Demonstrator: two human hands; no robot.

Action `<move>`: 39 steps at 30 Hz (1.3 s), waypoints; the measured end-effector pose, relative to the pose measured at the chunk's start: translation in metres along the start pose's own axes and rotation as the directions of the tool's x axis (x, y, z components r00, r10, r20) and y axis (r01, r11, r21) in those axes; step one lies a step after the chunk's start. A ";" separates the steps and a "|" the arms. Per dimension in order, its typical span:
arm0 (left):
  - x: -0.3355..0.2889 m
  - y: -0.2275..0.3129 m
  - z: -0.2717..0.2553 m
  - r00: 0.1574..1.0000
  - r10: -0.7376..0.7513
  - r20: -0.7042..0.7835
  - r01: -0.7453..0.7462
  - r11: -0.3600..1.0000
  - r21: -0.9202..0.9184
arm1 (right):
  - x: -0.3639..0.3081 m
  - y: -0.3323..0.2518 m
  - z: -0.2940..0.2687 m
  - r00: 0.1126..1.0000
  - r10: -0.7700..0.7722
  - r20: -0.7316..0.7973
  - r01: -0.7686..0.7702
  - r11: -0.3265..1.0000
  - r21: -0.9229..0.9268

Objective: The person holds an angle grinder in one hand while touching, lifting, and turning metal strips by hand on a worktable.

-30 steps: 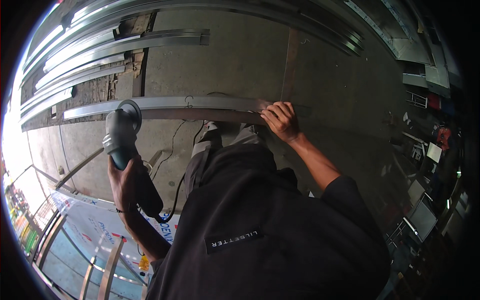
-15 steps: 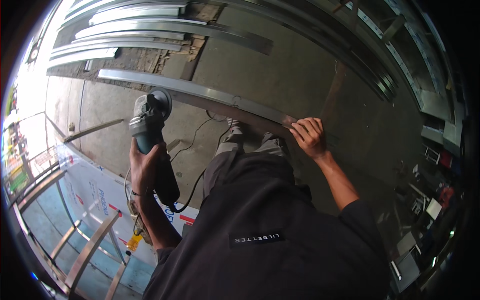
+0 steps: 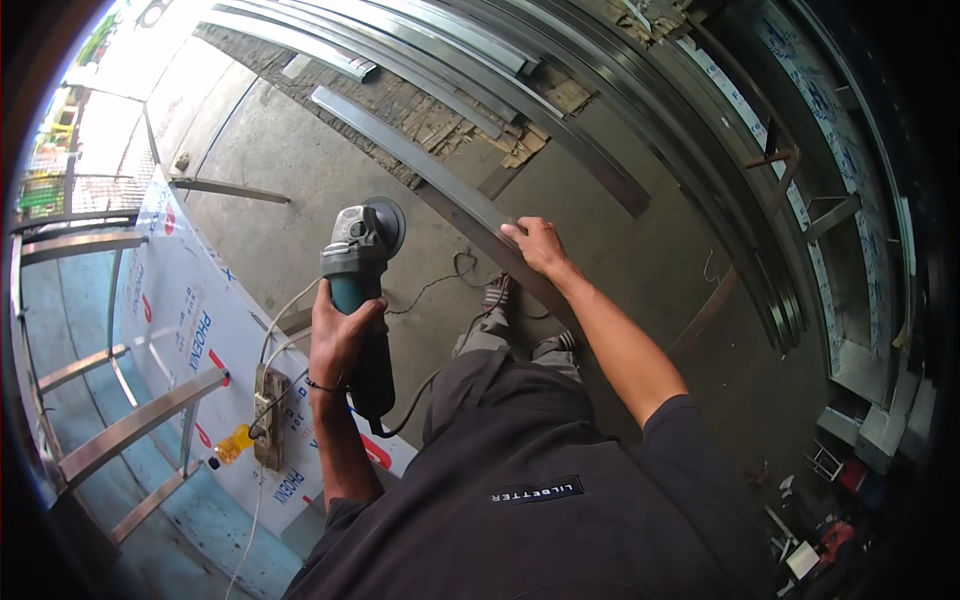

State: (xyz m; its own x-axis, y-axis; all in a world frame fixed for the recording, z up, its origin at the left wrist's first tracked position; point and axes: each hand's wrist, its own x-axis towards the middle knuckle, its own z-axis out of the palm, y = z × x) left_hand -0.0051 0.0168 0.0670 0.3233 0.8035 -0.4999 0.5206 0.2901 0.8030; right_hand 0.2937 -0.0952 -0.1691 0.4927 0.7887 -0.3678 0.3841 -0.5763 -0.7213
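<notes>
From where I stand, the person's left hand (image 3: 343, 340) is wrapped around the body of an angle grinder (image 3: 357, 275), left of centre in the frame. The grinder is upright in the grip, with its disc (image 3: 396, 228) at the top, near the long metal bar (image 3: 415, 160) but apparently clear of it. Whether the disc is turning, I cannot tell.

The right hand (image 3: 540, 245), just above and right of centre, has its fingers closed over the edge of the bar; how firmly, I cannot judge. The bar slants from the upper left down toward the person's feet (image 3: 497, 293). Both hands are bare.

Hazards, in my judgement: a one-handed hold gives little check on kickback, and a disc catching the bar's edge could wrench the tool toward the forearm or legs. A loose right-hand hold could let the bar roll or drop onto the feet. A sharp edge could cut the fingers. The black cable (image 3: 412, 412) loops beneath the grinder toward the legs and could snag if stepped on. At lower left, a yellow bottle (image 3: 235, 443) lies against the power strip (image 3: 268, 415); leakage there could cause a short.
</notes>
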 end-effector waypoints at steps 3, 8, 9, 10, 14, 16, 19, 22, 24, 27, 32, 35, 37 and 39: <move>0.002 -0.013 -0.011 0.999 -0.007 -0.044 0.005 0.999 -0.047 | -0.011 -0.037 -0.030 0.995 -0.097 -0.018 0.096 0.995 -0.032; 0.013 -0.015 -0.021 0.999 -0.019 -0.034 0.017 0.998 -0.061 | -0.029 -0.090 -0.132 0.931 -0.277 -0.238 0.261 0.960 -0.097; 0.013 -0.018 -0.024 0.998 0.024 -0.055 -0.026 0.999 -0.034 | -0.033 -0.100 -0.159 0.906 -0.300 -0.298 0.296 0.953 -0.062; 0.015 -0.020 -0.025 0.995 0.070 -0.067 -0.071 0.997 -0.010 | -0.038 -0.108 -0.186 0.876 -0.318 -0.363 0.328 0.944 -0.035; 0.020 -0.011 -0.023 0.999 0.023 -0.032 -0.025 0.998 -0.059 | -0.054 -0.148 -0.304 0.785 -0.332 -0.523 0.453 0.883 0.119; 0.021 -0.008 -0.024 1.000 0.023 -0.010 -0.024 0.995 -0.098 | -0.075 -0.181 -0.352 0.766 -0.281 -0.578 0.488 0.839 0.239; 0.028 -0.010 -0.024 1.000 0.023 0.017 -0.020 0.992 -0.126 | -0.092 -0.192 -0.408 0.620 -0.326 -0.714 0.611 0.771 0.179; 0.036 -0.010 -0.029 0.998 0.017 0.067 -0.010 0.995 -0.102 | -0.102 -0.179 -0.449 0.425 -0.265 -0.865 0.766 0.614 0.189; 0.039 -0.010 -0.031 0.999 0.029 0.037 -0.026 0.997 -0.079 | -0.114 -0.155 -0.472 0.315 -0.038 -0.948 0.789 0.566 0.239; 0.035 -0.007 -0.034 0.999 0.030 0.025 -0.028 0.995 -0.101 | -0.120 -0.127 -0.462 0.197 0.143 -0.970 0.817 0.523 0.243; 0.033 -0.005 -0.041 1.000 0.028 -0.001 -0.028 0.995 -0.098 | -0.135 -0.058 -0.442 0.036 0.351 -0.936 0.770 0.587 0.250; 0.029 0.000 -0.039 1.000 -0.003 -0.022 0.000 0.991 -0.132 | -0.131 -0.025 -0.386 0.045 0.617 -0.786 0.760 0.490 0.427; 0.029 -0.004 -0.042 1.000 -0.005 -0.021 0.003 0.993 -0.122 | -0.124 0.003 -0.339 0.090 0.721 -0.687 0.742 0.411 0.529; 0.031 -0.006 -0.043 1.000 -0.008 -0.019 0.006 0.994 -0.109 | -0.116 0.031 -0.286 0.165 0.779 -0.604 0.712 0.330 0.620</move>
State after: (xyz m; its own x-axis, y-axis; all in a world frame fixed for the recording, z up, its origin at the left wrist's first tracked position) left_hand -0.0323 0.0627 0.0608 0.3042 0.8109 -0.4998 0.4334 0.3494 0.8307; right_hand 0.4719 -0.2660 0.0193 0.8525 -0.4488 -0.2681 -0.0062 0.5041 -0.8636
